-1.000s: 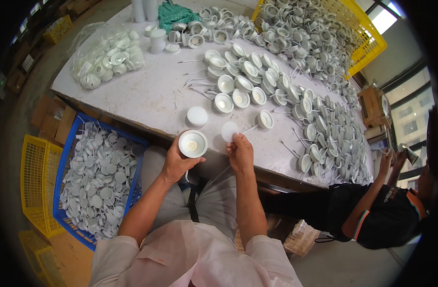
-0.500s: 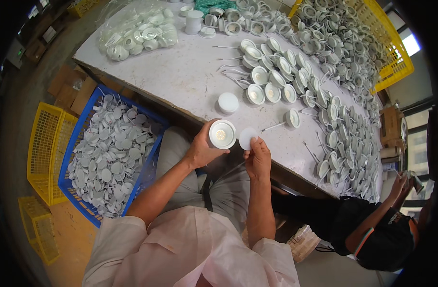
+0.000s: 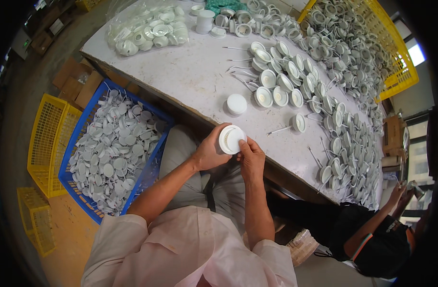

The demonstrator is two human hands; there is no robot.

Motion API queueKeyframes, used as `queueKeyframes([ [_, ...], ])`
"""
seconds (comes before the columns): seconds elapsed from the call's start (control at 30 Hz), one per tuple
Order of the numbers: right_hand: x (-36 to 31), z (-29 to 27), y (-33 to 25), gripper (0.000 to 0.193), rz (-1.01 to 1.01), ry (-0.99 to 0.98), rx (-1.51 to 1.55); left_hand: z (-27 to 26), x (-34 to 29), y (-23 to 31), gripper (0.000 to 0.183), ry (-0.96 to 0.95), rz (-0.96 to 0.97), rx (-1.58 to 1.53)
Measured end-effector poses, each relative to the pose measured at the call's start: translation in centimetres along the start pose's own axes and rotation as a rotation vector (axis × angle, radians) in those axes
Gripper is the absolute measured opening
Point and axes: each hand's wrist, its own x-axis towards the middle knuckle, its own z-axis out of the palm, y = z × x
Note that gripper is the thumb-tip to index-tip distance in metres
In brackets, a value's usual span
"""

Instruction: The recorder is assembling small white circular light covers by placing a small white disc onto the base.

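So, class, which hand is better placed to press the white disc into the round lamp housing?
Probably the right: the right hand is at the edge of the white disc, which partly covers the round lamp housing. The left hand is occupied supporting that housing.

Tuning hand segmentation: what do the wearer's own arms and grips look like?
The left grip and right grip are bare hands, no gloves. The forearms are bare too, without visible watch or wristband. The short, loose sleeves are pale pink. No cables or markings show.
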Motion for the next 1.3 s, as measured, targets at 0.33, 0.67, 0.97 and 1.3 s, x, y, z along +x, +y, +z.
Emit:
queueKeyframes([
  [0.33, 0.6, -1.8, 0.4, 0.013, 0.086, -0.045, 0.313, -1.2, 0.2, -1.4, 0.075, 0.207, 0.083, -0.036],
  [0.67, 0.5, -1.3, 0.8, 0.014, 0.047, -0.054, 0.261, -1.2, 0.0, -1.0, 0.074, 0.202, 0.065, 0.022],
  [0.97, 0.1, 0.3, 1.3, 0.014, 0.004, -0.059, 0.104, -1.2, -0.7, -0.2, 0.081, -0.032, 0.012, -0.069],
  [1.3, -0.2, 1.7, 0.9, 0.021, -0.041, 0.001, -0.055, -0.6, -0.9, 0.1, 0.062, 0.091, 0.024, 0.046],
])
